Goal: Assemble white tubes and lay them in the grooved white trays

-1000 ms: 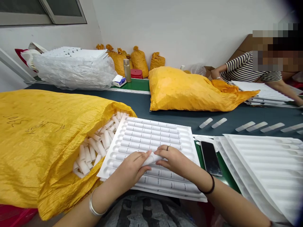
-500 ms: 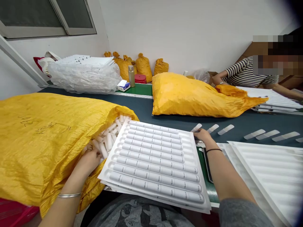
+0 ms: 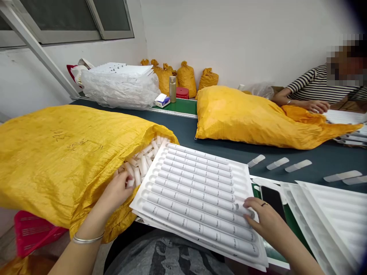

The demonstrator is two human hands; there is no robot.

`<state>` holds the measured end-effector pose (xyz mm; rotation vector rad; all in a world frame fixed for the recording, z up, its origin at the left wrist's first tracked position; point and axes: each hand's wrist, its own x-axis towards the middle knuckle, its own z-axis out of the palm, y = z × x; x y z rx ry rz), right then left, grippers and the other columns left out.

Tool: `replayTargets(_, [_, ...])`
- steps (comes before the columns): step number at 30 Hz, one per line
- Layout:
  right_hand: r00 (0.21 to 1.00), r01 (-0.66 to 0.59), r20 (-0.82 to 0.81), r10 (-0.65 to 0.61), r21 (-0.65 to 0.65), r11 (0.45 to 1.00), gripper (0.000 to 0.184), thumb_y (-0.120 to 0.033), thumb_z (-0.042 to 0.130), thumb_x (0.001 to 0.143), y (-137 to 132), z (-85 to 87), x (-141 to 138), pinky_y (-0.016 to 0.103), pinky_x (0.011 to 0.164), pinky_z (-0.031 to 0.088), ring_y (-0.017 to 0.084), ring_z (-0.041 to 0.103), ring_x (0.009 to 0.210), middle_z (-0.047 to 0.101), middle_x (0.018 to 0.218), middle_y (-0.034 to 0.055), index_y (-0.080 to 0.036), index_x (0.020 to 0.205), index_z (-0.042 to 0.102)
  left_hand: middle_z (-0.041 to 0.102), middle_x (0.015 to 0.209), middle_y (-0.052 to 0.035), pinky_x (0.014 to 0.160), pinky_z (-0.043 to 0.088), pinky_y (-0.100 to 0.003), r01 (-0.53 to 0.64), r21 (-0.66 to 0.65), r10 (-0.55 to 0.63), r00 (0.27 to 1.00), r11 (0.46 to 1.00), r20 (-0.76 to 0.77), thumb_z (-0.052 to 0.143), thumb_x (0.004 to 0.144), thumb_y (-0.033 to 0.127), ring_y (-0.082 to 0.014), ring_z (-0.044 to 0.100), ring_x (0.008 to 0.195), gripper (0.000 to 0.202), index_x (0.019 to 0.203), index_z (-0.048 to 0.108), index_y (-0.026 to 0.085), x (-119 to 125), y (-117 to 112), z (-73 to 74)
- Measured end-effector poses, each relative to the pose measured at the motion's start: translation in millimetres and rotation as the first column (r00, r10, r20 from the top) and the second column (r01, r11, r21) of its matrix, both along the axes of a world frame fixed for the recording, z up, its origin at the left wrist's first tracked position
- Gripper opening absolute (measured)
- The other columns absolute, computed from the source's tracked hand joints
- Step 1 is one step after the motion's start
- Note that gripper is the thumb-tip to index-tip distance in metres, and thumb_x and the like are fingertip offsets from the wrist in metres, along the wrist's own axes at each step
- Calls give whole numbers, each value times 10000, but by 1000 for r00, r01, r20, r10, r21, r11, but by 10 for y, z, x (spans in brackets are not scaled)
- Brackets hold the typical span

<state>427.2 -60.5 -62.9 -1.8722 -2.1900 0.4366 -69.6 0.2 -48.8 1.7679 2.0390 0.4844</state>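
Observation:
In the head view my left hand [image 3: 122, 189] is at the mouth of a yellow woven sack [image 3: 83, 141], its fingers closed on a short white tube [image 3: 130, 183]. More of these white tubes [image 3: 143, 165] fill the sack's opening. Over my lap slants a white moulded tray [image 3: 242, 179], its grooves holding rows of printed white tubes [image 3: 195, 191]. At the tray's right edge my right hand [image 3: 266, 219] pinches a small translucent-white piece [image 3: 249, 210] against the end of one row. Part of that piece is hidden by my fingers.
Translucent pieces with rounded ends [image 3: 277, 163] lie along the dark belt [image 3: 183, 131]. Stacked white trays [image 3: 329, 214] and a phone [image 3: 272, 198] are at right. Another yellow sack [image 3: 243, 114] lies across the belt. A person in a striped top [image 3: 312, 82] sits beyond.
My right hand has come from the belt by the tray's far right corner down to a row's end. My left hand now shows a white tube in its fingers. The view has turned left.

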Motion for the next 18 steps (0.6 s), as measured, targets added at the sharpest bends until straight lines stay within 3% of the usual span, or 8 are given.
replayTargets(3, [992, 117, -57, -113, 90, 989, 235, -345, 567, 798, 19, 161, -80, 340, 594, 533, 248, 655, 752, 692, 947, 102, -205, 975, 630, 622, 1071, -90, 923, 479, -397, -21, 279, -40, 977, 960, 211, 610, 778, 308, -240, 606, 1009, 400, 1139, 516, 166, 205, -27, 107])
replayTargets(5, [980, 136, -171, -105, 178, 975, 247, -353, 559, 824, 48, 281, -252, 329, 606, 537, 237, 655, 771, 687, 951, 96, -211, 1019, 613, 631, 1083, -80, 967, 472, -397, 16, 434, -191, 913, 901, 361, 635, 804, 292, -223, 609, 1035, 350, 1125, 543, 187, 447, -48, 159])
replayTargets(8, [907, 64, -418, 47, 247, 967, 232, -324, 574, 858, 98, 393, -681, 309, 670, 554, 217, 658, 850, 681, 986, 78, -227, 1066, 602, 644, 1076, -89, 1002, 466, -424, 163, 569, -480, 743, 806, 467, 618, 838, 204, -232, 592, 1106, 225, 1062, 591, 198, 873, -78, 217])
replayTargets(10, [798, 36, -591, 113, 235, 971, 224, -306, 588, 868, 136, 418, -988, 286, 656, 558, 199, 658, 846, 677, 972, 67, -230, 1078, 589, 629, 1105, -97, 985, 485, -420, 284, 616, -608, 679, 734, 411, 574, 867, 154, -224, 581, 1124, 254, 1113, 596, 212, 1115, -93, 261])
replayTargets(13, [692, 7, -703, 168, 239, 971, 216, -289, 623, 859, 192, 448, -1297, 285, 671, 565, 194, 660, 858, 687, 960, 64, -228, 1066, 599, 616, 1071, -72, 887, 526, -351, 457, 660, -711, 683, 596, 169, 524, 891, 111, -180, 596, 1032, 364, 1213, 591, 266, 1323, -101, 341])
replayTargets(15, [708, -31, -665, 239, 309, 951, 225, -250, 644, 849, 219, 492, -1367, 302, 738, 568, 199, 661, 911, 699, 991, 67, -232, 1072, 620, 632, 1039, -62, 841, 522, -340, 523, 676, -719, 695, 519, 14, 552, 881, 110, -176, 601, 976, 455, 1301, 532, 283, 1366, -99, 392])
replayTargets(18, [747, -139, -543, 384, 438, 888, 288, -161, 631, 850, 240, 568, -1344, 338, 874, 547, 203, 637, 1030, 676, 1086, 84, -233, 1129, 630, 677, 1002, -65, 819, 502, -367, 591, 659, -703, 699, 465, -132, 604, 859, 122, -191, 613, 916, 631, 1430, 368, 253, 1362, -102, 452])
